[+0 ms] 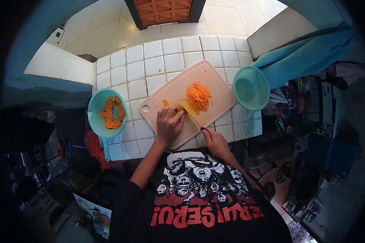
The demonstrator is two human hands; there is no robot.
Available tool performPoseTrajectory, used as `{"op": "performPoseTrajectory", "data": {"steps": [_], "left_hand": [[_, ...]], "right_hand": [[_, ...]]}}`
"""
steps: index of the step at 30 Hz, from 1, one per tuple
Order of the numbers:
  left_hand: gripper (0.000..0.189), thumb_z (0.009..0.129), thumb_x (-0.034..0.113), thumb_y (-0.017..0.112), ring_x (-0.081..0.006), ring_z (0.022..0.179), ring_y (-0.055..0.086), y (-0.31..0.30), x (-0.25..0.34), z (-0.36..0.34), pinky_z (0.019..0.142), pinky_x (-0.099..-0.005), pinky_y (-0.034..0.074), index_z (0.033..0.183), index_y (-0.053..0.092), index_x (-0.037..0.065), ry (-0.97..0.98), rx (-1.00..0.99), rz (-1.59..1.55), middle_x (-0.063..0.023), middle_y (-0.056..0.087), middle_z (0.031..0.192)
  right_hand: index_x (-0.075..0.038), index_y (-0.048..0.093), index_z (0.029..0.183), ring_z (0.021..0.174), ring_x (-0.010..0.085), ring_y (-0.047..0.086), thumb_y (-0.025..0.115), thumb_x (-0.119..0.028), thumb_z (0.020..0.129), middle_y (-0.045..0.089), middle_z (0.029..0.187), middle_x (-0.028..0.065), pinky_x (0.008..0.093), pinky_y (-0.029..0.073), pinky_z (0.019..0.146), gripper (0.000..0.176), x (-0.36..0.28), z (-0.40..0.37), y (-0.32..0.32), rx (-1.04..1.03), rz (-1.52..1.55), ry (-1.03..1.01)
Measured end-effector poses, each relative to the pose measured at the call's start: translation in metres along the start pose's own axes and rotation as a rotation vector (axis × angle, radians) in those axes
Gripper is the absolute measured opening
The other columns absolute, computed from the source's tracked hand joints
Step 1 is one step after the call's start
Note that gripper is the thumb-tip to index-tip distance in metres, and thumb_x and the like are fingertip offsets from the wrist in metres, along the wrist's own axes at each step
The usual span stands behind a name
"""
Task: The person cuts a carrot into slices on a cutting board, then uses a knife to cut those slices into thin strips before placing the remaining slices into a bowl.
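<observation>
My right hand (pixel 215 142) is wrapped round the dark handle of a knife (pixel 194 116), whose yellowish blade slants across a pink cutting board (pixel 220 95). Close against the left side of the blade, my left hand (pixel 170 122) has its fingers curled and pressed down on a carrot piece, mostly hidden under the fingertips. Just past the blade lies a heap of shredded carrot (pixel 198 97). A small loose carrot bit (pixel 165 103) rests above my left knuckles, and a thin strip lies by the blade tip.
To the left, a turquoise handled strainer (pixel 92 106) holds several carrot slices (pixel 109 113). Another turquoise strainer (pixel 251 87) overlaps the board's right side. White tiles (pixel 153 50) cover the counter. Teal cloth (pixel 308 50) hangs at the right, and a low wall (pixel 63 62) borders the left.
</observation>
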State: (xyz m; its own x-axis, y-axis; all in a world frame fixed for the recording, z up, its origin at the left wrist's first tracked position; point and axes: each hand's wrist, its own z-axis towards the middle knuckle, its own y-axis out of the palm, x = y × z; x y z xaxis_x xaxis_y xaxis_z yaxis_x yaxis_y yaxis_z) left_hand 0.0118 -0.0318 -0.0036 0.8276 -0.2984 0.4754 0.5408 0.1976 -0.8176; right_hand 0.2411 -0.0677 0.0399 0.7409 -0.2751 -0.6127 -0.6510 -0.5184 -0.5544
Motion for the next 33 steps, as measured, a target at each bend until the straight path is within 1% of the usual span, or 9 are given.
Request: {"op": "performPoseTrajectory", "data": {"steps": [6,10,12,15,18,21,28,31,33], "left_hand": [[0.022,0.083,0.02,0.075,-0.0266,0.107,0.058,0.001,0.0,0.001,0.09,-0.041,0.042,0.104,0.077,0.013,0.022,-0.005,0.046,-0.0073,0.065,0.106],[0.021,0.084,0.021,0.075,-0.0263,0.107,0.058,-0.001,0.003,0.002,0.09,-0.0403,0.042,0.104,0.077,0.013,0.02,0.002,0.055,-0.0069,0.065,0.106],[0.019,0.083,0.019,0.076,-0.0235,0.099,0.058,-0.003,0.005,0.005,0.086,-0.0394,0.041,0.101,0.078,0.013,0.039,0.064,0.064,-0.0042,0.063,0.099],[0.018,0.084,0.019,0.076,-0.0228,0.098,0.058,-0.003,0.006,0.007,0.086,-0.039,0.041,0.101,0.078,0.014,0.024,0.058,0.055,-0.0039,0.063,0.1],[0.018,0.085,0.02,0.076,-0.0225,0.098,0.057,-0.001,0.006,0.005,0.086,-0.0386,0.041,0.101,0.078,0.014,0.023,0.047,0.081,-0.0038,0.062,0.101],[0.019,0.086,0.021,0.075,-0.0253,0.104,0.058,0.0,0.007,0.004,0.089,-0.0409,0.042,0.102,0.075,0.011,-0.013,0.017,0.04,-0.007,0.062,0.104],[0.02,0.084,0.022,0.076,-0.0258,0.106,0.058,-0.001,0.004,0.0,0.09,-0.0412,0.042,0.099,0.074,0.009,-0.023,0.005,0.007,-0.0072,0.062,0.106],[0.02,0.083,0.022,0.077,-0.0261,0.107,0.058,-0.003,0.004,-0.001,0.091,-0.0411,0.043,0.098,0.074,0.009,-0.031,0.001,-0.007,-0.0074,0.063,0.107],[0.019,0.083,0.023,0.078,-0.0261,0.104,0.058,-0.003,0.005,-0.002,0.088,-0.0407,0.043,0.095,0.073,0.009,-0.042,0.056,0.006,-0.0072,0.063,0.104]], "right_hand": [[-0.006,0.061,0.114,0.091,0.0534,0.065,0.04,-0.043,0.108,0.069,0.091,0.0318,0.063,0.049,0.08,0.043,-0.022,0.008,-0.004,-0.019,-0.132,0.012],[-0.005,0.061,0.111,0.093,0.0531,0.064,0.04,-0.042,0.108,0.068,0.092,0.0312,0.0616,0.048,0.082,0.043,-0.012,-0.011,-0.009,-0.011,-0.078,0.028],[-0.003,0.063,0.106,0.096,0.0524,0.063,0.042,-0.042,0.108,0.068,0.095,0.0303,0.0589,0.048,0.084,0.045,0.0,-0.022,-0.016,-0.054,-0.013,0.048],[0.0,0.064,0.101,0.097,0.0519,0.061,0.042,-0.042,0.108,0.068,0.096,0.0294,0.0568,0.047,0.084,0.048,0.005,-0.034,-0.029,-0.107,0.03,0.107],[0.001,0.065,0.098,0.095,0.0512,0.062,0.043,-0.042,0.108,0.067,0.094,0.0291,0.0566,0.046,0.082,0.049,0.009,-0.042,-0.034,-0.092,0.045,0.082],[0.001,0.065,0.097,0.094,0.0499,0.063,0.044,-0.042,0.108,0.067,0.093,0.0285,0.0552,0.047,0.08,0.049,0.018,-0.042,-0.033,-0.099,0.051,0.087],[0.002,0.065,0.097,0.093,0.0481,0.064,0.047,-0.041,0.106,0.068,0.093,0.0276,0.0529,0.047,0.078,0.047,0.012,-0.032,-0.031,-0.007,0.151,0.02],[0.0,0.065,0.099,0.093,0.048,0.064,0.047,-0.042,0.106,0.068,0.094,0.0271,0.0543,0.048,0.079,0.047,0.011,-0.025,-0.022,-0.01,0.132,-0.021],[-0.002,0.065,0.1,0.094,0.0489,0.064,0.047,-0.044,0.106,0.069,0.093,0.0271,0.0565,0.048,0.081,0.046,0.009,-0.022,-0.016,0.009,0.006,-0.045]]}}
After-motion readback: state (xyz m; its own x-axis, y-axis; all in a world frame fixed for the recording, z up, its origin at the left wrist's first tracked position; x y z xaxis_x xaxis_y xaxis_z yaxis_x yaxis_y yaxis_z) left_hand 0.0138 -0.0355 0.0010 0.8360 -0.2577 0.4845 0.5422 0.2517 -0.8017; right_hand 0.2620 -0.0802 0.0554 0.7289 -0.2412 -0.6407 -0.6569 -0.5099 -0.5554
